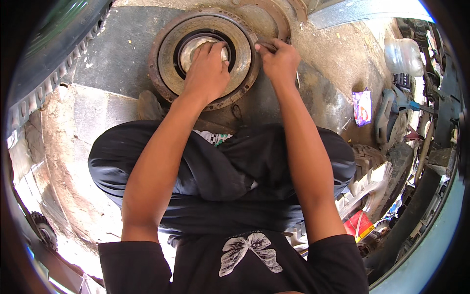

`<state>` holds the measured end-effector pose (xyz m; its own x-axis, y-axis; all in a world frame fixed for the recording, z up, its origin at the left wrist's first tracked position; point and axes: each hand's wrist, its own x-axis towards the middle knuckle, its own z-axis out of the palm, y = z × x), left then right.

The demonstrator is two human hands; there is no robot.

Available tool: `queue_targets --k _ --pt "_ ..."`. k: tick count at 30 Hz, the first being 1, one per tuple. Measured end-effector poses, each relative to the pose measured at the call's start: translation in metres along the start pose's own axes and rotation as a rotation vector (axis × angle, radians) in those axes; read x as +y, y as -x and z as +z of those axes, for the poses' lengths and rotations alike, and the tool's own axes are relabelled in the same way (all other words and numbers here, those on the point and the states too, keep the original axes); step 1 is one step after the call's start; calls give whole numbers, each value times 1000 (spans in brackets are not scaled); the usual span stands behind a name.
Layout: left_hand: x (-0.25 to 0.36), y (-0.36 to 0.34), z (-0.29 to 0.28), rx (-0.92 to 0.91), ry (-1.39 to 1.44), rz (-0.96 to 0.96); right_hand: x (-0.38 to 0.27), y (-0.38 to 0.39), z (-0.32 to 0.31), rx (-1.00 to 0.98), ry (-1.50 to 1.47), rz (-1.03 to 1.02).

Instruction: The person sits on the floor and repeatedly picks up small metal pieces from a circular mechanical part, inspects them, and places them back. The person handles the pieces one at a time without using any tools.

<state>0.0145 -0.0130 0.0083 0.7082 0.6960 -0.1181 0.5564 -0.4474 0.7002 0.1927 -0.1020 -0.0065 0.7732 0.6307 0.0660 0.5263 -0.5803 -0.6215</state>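
left hand (207,76) touches the silvery hub (187,54) inside a rusty ring (155,63).

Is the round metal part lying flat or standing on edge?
Flat: the round metal part shows its ringed face to the downward-looking camera, with the left hand over its centre.

Here's the bare left hand (208,71), far and left of centre, palm down, fingers lightly spread and bent; to its right, the bare right hand (282,61) is curled tight, thumb pointing left. Both bare forearms (159,152) reach far, elbows wide above folded, black-trousered legs (129,152).
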Motion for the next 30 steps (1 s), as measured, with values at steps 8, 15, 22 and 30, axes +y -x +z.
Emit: queue_targets --k 8,15,22,30 --pt "-3 -1 6 36 -8 63 -6 -10 4 45 57 84" --pt "-4 -3 4 24 -7 74 0 -19 1 -50 2 89" --pt "-3 0 0 -23 -11 49 16 -13 6 -114 -87 253" --pt "-2 -1 1 -23 -47 -1 3 -10 5 -23 -95 115"
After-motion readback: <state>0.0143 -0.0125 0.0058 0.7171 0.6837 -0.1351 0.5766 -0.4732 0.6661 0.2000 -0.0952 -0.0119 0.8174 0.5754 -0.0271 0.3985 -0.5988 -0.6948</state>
